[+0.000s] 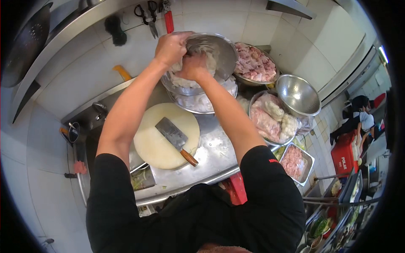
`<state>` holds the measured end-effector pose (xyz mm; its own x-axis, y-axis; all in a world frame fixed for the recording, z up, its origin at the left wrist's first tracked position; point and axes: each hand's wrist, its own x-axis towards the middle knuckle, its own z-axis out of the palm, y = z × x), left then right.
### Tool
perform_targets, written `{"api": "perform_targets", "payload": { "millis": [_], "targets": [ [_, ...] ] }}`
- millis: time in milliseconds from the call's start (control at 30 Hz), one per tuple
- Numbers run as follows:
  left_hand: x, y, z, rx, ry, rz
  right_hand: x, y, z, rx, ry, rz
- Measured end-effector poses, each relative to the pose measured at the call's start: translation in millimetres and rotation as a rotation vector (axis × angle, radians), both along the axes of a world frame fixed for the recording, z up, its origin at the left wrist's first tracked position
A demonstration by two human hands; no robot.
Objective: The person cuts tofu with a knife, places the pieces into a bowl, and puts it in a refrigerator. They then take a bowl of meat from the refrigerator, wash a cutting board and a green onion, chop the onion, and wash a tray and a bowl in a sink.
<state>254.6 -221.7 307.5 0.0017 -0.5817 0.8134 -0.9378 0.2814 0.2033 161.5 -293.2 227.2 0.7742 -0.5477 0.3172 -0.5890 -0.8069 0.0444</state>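
Observation:
My left hand point(171, 48) is closed on the rim of a steel bowl point(226, 52), which tilts over a second bowl point(200, 111) filled with pale pieces. Inside the tilted bowl, my right hand point(193, 66) reaches into a soft, wet-looking white mass point(213, 57); its fingers are blurred and partly buried there. Closer to my body, a cleaver point(172, 133) with a wooden handle lies flat on a round chopping board point(148, 122).
Right of the bowls stand a bowl of raw meat point(255, 63), a bowl with bagged meat point(265, 120), a shiny steel bowl point(297, 95) and a tray of minced meat point(293, 162). Scissors point(147, 17) hang on the wall. Another person point(358, 120) bends near a red cooler point(344, 156).

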Motion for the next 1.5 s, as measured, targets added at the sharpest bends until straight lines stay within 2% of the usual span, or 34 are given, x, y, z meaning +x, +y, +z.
{"api": "perform_targets", "payload": {
  "millis": [67,267,367,433,500,600,700,800,900,1033,1067,1167,1200,1300,1333,1433,1500],
  "targets": [
    [11.3,-9.5,-10.6,0.05,0.053,0.083,-3.4,-7.7,-16.3,0.023,0.051,0.003],
    [14.7,-20.3,-30.4,-0.029,0.0,0.015,-45.6,-22.0,-52.0,0.063,-0.006,0.131],
    [13.0,-28.6,-36.3,-0.006,0.006,-0.015,-31.8,-51.1,-56.9,0.396,-0.187,0.073],
    [10.6,-33.7,-34.5,-0.008,-0.004,-0.012,-18.2,-37.8,-9.9,0.561,-0.621,0.071],
    [10.8,-34.8,-37.3,-0.026,-0.025,-0.006,17.5,-43.2,-3.2,0.622,-0.683,0.013],
    [10.5,-33.3,-33.7,-0.06,-0.059,0.023,60.0,-30.6,-54.4,0.17,-0.78,0.116],
    [6.1,-27.7,-29.1,-0.071,-0.131,0.021,44.6,-11.0,-69.2,0.158,-0.578,0.054],
    [15.9,-26.7,-33.6,-0.114,-0.119,0.075,14.8,-8.4,-48.7,0.154,0.071,-0.006],
    [27.1,-21.4,-30.6,-0.119,-0.097,0.143,10.7,-28.0,-72.8,0.081,0.169,-0.032],
    [31.5,-21.3,-29.1,-0.179,-0.098,0.07,-29.4,-33.6,-82.0,0.039,0.061,0.2],
    [31.1,-21.0,-30.2,-0.183,-0.122,0.077,-38.2,-43.9,-86.4,0.084,-0.084,0.347],
    [34.4,-17.4,-30.4,-0.182,-0.161,0.097,-40.1,-80.3,-88.5,0.24,-0.326,0.461],
    [31.4,-13.6,-29.7,-0.174,-0.165,0.103,-40.3,-70.8,-75.9,0.341,-0.719,0.217],
    [20.5,-0.9,-22.5,-0.153,-0.144,0.112,-29.0,-99.0,-76.0,0.101,-0.658,0.041],
    [18.5,2.0,-22.2,-0.182,-0.125,0.109,-21.9,-98.1,-79.7,-0.016,-0.486,0.079],
    [19.2,7.7,-19.3,-0.282,-0.06,0.11,-9.7,-67.5,-87.0,0.118,-0.63,0.095],
    [24.6,8.3,-23.9,-0.346,-0.005,0.111,-5.0,-67.8,-97.1,0.243,-0.573,0.202]
  ]
}}
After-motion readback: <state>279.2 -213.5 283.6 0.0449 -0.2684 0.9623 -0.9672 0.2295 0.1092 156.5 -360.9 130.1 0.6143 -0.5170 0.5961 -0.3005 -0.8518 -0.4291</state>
